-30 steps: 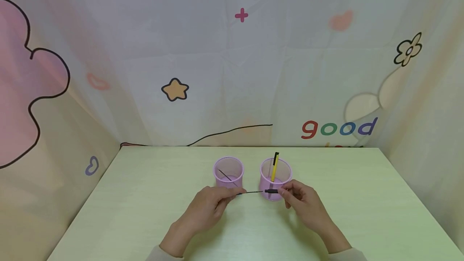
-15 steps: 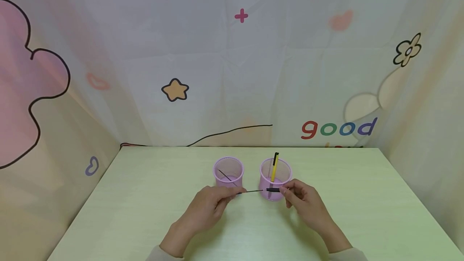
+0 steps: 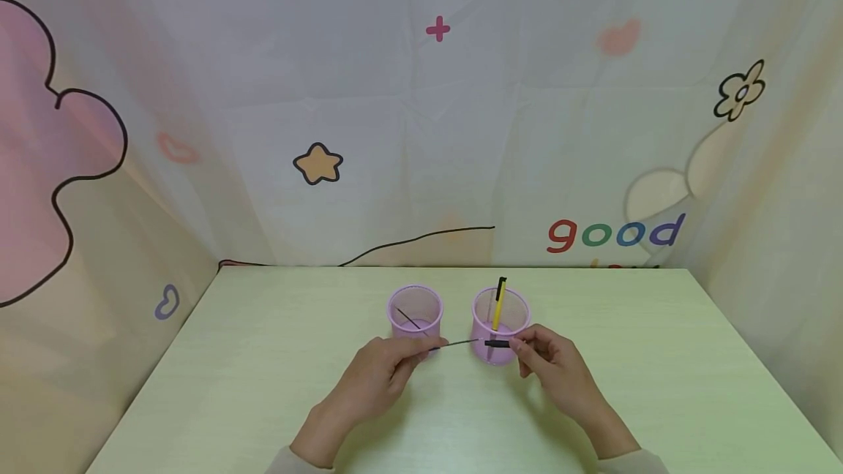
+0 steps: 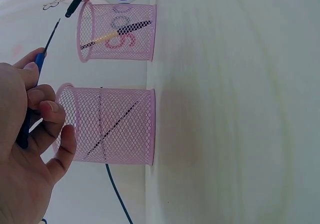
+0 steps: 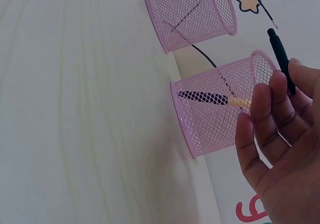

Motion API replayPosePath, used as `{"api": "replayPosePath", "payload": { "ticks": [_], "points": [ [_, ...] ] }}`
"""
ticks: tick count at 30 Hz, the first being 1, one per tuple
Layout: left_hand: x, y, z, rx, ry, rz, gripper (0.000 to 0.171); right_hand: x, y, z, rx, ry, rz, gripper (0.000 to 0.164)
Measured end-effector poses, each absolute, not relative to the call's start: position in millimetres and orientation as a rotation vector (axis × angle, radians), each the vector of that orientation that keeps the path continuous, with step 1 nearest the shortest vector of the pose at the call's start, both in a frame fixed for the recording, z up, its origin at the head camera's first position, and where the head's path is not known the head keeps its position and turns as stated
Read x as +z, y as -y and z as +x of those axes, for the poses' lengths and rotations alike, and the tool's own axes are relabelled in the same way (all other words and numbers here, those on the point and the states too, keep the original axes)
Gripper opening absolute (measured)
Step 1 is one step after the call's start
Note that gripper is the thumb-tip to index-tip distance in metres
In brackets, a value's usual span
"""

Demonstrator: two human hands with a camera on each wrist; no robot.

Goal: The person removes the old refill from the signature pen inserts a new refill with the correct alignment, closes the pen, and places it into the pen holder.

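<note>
My left hand (image 3: 385,371) pinches a slim blue pen body (image 4: 39,63), and a thin dark refill (image 4: 51,36) sticks out of its end. In my right hand (image 3: 553,368) a short black pen barrel (image 5: 280,53), ribbed near its end, is pinched between thumb and fingers. The refill's tip points at the barrel's end, with a small gap between them. Both pieces are above the table, in front of two pink mesh pen cups. Inside the right cup (image 3: 476,335) stands a yellow and black pen (image 3: 498,309). A thin dark stick (image 3: 407,317) leans in the left cup (image 3: 415,287).
The cups stand side by side on a pale wooden table (image 3: 263,357). Behind its back edge hangs a printed curtain (image 3: 395,167) with a star and coloured letters.
The refill's tip has tilted slightly upward. My right hand has drawn the black pen barrel a little to the right and up. The cups have not moved.
</note>
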State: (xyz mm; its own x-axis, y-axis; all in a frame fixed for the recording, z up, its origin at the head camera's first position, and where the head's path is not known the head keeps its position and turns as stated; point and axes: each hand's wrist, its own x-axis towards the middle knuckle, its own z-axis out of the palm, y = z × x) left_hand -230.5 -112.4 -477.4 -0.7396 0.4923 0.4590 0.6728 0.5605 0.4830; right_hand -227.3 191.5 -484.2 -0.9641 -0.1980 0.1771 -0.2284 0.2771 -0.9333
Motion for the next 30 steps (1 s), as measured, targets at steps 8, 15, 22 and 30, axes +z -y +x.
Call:
{"api": "replayPosePath", "payload": {
  "ticks": [8, 15, 22, 30],
  "points": [
    [-475.6, 111.4, -229.1, -0.950, 2.539, -0.940, 0.038, -486.8, -193.7, -229.3, 1.855, 2.482, 0.426, 0.028],
    [-475.9, 112.1, -228.1, -0.964, 2.537, -0.928, 0.034, -489.0, -193.5, -230.7, 1.865, 2.482, 0.410, 0.020],
    [-479.1, 112.9, -229.5, -0.979, 2.528, -0.931, 0.033, -489.0, -193.2, -230.4, 1.862, 2.483, 0.413, 0.020],
    [-480.3, 114.0, -229.0, -0.992, 2.537, -0.919, 0.031, -486.9, -192.3, -228.7, 1.857, 2.494, 0.405, 0.020]
  ]
}}
